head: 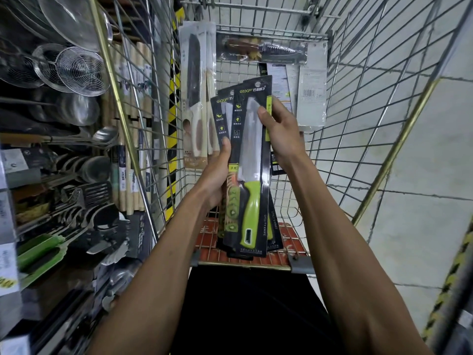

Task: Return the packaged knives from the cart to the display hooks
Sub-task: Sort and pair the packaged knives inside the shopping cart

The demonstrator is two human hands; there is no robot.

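Above the near edge of the cart (256, 264) | left hand (217, 172) grips the fanned knife packs (245, 165) by their left side, right hand (281, 134) pinches the front pack (252, 134) at its right edge | light, stiff cards, slick film, may slide apart | hold mid-card, tops free for hooks

knife packs (249, 160) above cart (358, 139); utensil shelves (51, 149) left of cart.

Fingers of the left hand (216, 175) and most rear packs (222, 112) are hidden behind the front knife pack (252, 160).
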